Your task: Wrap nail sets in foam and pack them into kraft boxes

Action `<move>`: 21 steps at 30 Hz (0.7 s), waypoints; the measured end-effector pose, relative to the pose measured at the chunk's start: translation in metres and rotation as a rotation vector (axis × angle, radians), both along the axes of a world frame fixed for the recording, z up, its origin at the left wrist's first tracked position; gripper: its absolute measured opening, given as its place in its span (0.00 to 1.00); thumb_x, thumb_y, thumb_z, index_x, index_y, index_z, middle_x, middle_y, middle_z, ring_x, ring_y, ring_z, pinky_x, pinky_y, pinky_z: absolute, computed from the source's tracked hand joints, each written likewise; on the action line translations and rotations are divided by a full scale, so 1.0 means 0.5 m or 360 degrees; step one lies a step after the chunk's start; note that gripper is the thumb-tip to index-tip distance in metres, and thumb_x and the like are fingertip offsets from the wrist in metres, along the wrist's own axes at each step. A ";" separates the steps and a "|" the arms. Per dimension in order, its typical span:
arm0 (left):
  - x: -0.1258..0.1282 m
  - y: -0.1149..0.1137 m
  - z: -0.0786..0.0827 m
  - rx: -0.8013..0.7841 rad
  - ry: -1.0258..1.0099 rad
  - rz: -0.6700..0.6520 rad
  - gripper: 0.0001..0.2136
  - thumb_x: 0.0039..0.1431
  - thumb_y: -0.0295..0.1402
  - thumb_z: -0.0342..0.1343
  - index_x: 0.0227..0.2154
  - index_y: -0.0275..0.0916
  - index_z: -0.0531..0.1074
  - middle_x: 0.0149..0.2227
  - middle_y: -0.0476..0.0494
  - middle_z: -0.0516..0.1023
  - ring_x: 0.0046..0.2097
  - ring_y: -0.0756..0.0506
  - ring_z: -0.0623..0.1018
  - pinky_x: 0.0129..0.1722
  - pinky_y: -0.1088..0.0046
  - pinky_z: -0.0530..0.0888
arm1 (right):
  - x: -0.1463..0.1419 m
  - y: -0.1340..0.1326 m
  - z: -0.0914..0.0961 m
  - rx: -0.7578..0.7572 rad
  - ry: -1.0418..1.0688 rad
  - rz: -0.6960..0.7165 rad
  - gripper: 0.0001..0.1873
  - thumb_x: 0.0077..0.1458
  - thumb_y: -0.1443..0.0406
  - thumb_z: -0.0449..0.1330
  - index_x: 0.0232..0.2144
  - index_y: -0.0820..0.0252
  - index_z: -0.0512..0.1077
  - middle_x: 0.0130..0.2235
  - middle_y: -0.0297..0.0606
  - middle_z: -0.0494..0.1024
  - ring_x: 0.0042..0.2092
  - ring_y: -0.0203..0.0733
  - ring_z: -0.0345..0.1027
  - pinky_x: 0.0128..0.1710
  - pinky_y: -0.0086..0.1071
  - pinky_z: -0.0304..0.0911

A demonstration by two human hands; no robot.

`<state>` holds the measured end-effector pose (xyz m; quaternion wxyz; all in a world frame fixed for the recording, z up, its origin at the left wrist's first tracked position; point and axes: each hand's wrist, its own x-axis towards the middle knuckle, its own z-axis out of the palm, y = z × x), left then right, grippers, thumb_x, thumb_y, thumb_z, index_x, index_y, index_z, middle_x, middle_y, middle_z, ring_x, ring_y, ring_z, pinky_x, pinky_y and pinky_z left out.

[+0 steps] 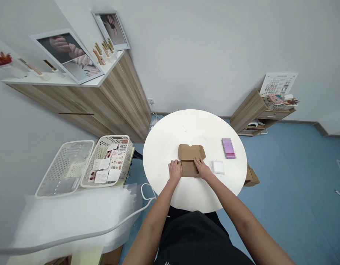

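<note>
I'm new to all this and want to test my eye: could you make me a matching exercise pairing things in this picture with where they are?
Things:
1. Cardboard box
2. Lilac pack
3. White square packet
4. White plastic basket of printed cards

Places:
A. Off the round white table, to its left
B. Between the left hand and right hand
C. On the table's right side, farther from the person
D. On the table, just right of the right hand

Pairs: 1-B, 2-C, 3-D, 4-A

The right hand [203, 168] hides part of the cardboard mailer [190, 152]; the lilac box [228, 148] is pixelated.
</note>
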<state>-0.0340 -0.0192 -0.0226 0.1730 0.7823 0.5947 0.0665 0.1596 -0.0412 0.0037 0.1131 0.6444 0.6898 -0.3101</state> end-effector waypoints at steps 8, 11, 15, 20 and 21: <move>-0.066 -0.036 -0.015 -0.0088 -0.0621 0.0645 0.24 0.56 0.28 0.54 0.57 0.39 0.63 0.54 0.36 0.69 0.56 0.40 0.69 0.53 0.63 0.68 | 0.002 -0.001 -0.009 0.0037 0.0006 0.0007 0.64 0.41 0.64 0.71 0.69 0.56 0.34 0.71 0.40 0.40 0.71 0.55 0.30 0.57 0.42 0.64; -0.077 -0.041 -0.014 -0.0542 -0.0696 0.0862 0.20 0.58 0.30 0.52 0.55 0.38 0.65 0.49 0.38 0.76 0.50 0.43 0.75 0.46 0.69 0.71 | 0.003 -0.001 -0.007 0.0054 0.0005 0.0019 0.64 0.41 0.64 0.71 0.69 0.55 0.36 0.71 0.40 0.41 0.71 0.55 0.30 0.57 0.41 0.64; -0.062 -0.039 0.002 -0.0701 -0.0726 0.0782 0.12 0.61 0.32 0.49 0.42 0.39 0.75 0.42 0.42 0.81 0.44 0.44 0.79 0.40 0.73 0.71 | 0.003 -0.001 -0.006 0.0054 0.0005 0.0022 0.64 0.41 0.63 0.72 0.69 0.56 0.37 0.71 0.41 0.41 0.71 0.56 0.30 0.56 0.42 0.65; -0.015 -0.039 0.029 -0.0659 -0.0658 0.0616 0.10 0.60 0.36 0.54 0.39 0.40 0.77 0.41 0.42 0.82 0.44 0.44 0.79 0.41 0.73 0.70 | 0.006 -0.001 -0.011 0.0082 0.0023 0.0037 0.64 0.41 0.64 0.72 0.69 0.55 0.36 0.71 0.42 0.41 0.70 0.57 0.32 0.58 0.42 0.63; -0.006 -0.040 0.034 -0.0640 -0.0605 0.0576 0.09 0.60 0.36 0.55 0.38 0.40 0.77 0.40 0.41 0.82 0.44 0.43 0.79 0.40 0.72 0.69 | 0.007 -0.001 -0.013 0.0085 0.0022 0.0039 0.64 0.41 0.63 0.72 0.69 0.55 0.37 0.71 0.42 0.42 0.70 0.57 0.32 0.58 0.42 0.64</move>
